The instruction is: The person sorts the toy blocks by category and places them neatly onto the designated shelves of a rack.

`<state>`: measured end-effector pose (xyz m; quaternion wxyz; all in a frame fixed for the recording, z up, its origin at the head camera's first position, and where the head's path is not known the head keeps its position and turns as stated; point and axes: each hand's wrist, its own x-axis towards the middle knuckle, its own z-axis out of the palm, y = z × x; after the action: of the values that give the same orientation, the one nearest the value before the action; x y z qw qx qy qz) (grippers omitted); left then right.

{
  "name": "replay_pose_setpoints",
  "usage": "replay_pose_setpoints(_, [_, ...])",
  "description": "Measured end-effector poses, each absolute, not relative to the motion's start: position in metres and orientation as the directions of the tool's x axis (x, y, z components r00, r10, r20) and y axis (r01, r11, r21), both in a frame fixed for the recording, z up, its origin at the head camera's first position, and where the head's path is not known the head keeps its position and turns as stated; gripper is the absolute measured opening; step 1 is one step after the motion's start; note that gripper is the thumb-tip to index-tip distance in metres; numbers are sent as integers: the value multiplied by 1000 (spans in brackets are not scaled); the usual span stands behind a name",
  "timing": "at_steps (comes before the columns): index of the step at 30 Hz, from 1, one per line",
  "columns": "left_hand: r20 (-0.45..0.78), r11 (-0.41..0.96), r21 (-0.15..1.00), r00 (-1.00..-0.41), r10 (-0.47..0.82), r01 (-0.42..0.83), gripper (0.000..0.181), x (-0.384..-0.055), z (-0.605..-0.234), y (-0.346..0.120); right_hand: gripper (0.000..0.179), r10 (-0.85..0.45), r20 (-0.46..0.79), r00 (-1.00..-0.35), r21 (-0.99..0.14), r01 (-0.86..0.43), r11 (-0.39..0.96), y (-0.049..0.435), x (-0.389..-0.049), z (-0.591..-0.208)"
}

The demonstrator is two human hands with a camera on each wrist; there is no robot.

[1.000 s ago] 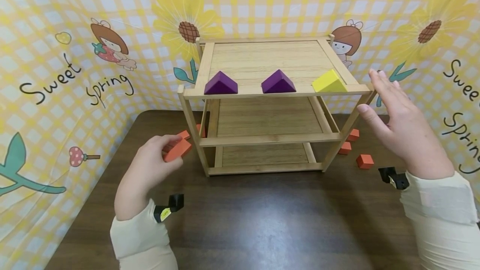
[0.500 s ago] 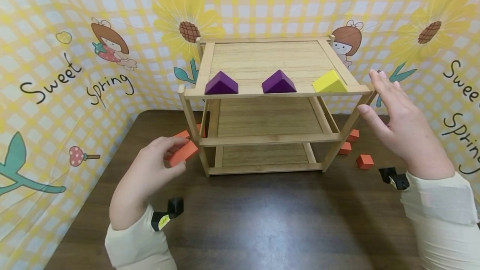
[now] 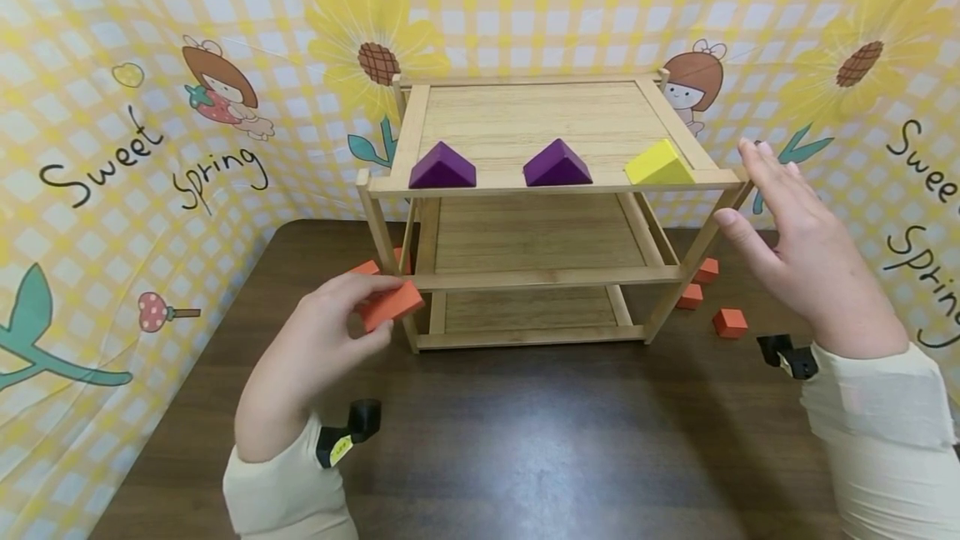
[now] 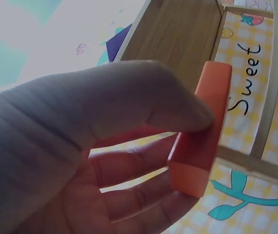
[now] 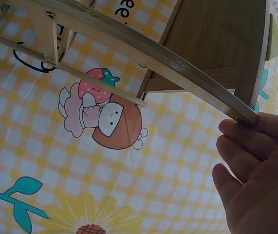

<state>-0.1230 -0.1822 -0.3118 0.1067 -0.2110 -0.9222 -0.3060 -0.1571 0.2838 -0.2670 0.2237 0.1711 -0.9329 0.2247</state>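
Note:
In the head view my left hand [image 3: 315,344] pinches a red-orange rectangular block [image 3: 394,304] between thumb and fingers, in front of the left front leg of a wooden three-tier shelf [image 3: 525,123]. The left wrist view shows the thumb pressed flat against the block [image 4: 212,92], with fingers behind it. Fairly straight fingers of my right hand [image 3: 821,265] rest at the shelf's upper right front corner; in the right wrist view the fingertips touch the post's end. Two purple triangular blocks [image 3: 557,165] and a yellow one [image 3: 662,163] line the top tier's front edge.
Several small red-orange blocks [image 3: 730,323] lie on the dark wooden table [image 3: 540,432] right of the shelf. More red-orange blocks [image 3: 365,267] sit by its left side, partly hidden. A yellow checked cloth [image 3: 525,7] encloses the back and sides.
My left hand has carried the red-orange block rightward, from left of the shelf to in front of its left front leg. My right hand stays at the corner.

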Motion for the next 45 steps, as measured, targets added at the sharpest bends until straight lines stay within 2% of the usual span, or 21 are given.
replay_pose_setpoints(11, [444, 679, 441, -800, 403, 587, 36, -131, -318, -166, 69, -226, 498, -837, -341, -429, 836, 284, -158, -267])
replay_pose_setpoints(27, [475, 655, 440, -779, 411, 614, 34, -140, -325, -145, 69, -216, 493, -843, -349, -420, 838, 285, -158, -268])
replay_pose_setpoints(36, [529, 623, 381, -714, 459, 683, 33, -146, -334, -131, 70, -280, 545, -790, -269, -481, 834, 287, -160, -267])
replay_pose_setpoints(45, [533, 625, 328, -685, 496, 708, 34, -149, -336, -115, 72, -310, 531, -788, -228, -486, 844, 288, -160, -264])
